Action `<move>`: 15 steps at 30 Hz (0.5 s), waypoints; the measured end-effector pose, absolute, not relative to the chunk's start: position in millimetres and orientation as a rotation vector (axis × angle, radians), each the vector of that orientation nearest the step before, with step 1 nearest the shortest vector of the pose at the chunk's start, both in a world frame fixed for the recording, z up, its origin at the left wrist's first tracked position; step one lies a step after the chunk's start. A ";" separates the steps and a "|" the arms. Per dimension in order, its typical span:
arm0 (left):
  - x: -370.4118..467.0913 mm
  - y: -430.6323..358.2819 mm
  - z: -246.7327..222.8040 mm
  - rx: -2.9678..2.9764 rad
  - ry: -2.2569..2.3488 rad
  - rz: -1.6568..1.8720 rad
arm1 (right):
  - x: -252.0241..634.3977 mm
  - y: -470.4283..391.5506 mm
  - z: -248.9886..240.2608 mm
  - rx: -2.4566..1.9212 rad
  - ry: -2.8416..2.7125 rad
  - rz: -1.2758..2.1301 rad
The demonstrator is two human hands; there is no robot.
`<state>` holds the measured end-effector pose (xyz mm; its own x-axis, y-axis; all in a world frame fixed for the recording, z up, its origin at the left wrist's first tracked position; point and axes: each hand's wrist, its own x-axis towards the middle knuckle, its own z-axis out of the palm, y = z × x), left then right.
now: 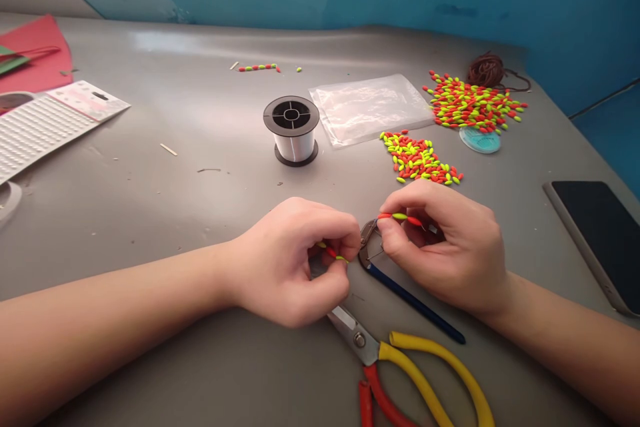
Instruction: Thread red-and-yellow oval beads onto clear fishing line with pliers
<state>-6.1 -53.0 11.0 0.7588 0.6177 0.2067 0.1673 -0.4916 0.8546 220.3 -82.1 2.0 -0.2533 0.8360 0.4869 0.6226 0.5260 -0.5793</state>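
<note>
My left hand is closed, thumb and forefinger pinched together, on a short row of beads in red and yellow-green that shows inside its curl. To its right, my right hand pinches another row of oval beads, red at both ends and yellow-green between. Whether one thread joins the two rows I cannot tell. Beneath the hands lie scissors with yellow and red handles, their blades partly hidden by my left hand. A metal-headed tool with a dark blue handle rests between the hands, its head partly covered.
Beyond the hands stands a spool of clear line beside a clear plastic bag. Loose bead piles lie at right, near brown cord and a teal disc. A phone lies far right; a white card lies left.
</note>
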 end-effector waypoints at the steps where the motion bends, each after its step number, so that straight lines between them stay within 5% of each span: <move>1: -6.0 -53.2 10.6 2.051 0.614 0.641 | 220.2 -82.2 1.6 -1.203 -1.965 0.350; 15: -1.4 -52.3 1.7 1.880 0.891 0.812 | 222.8 -84.3 -2.1 -1.225 -1.917 0.433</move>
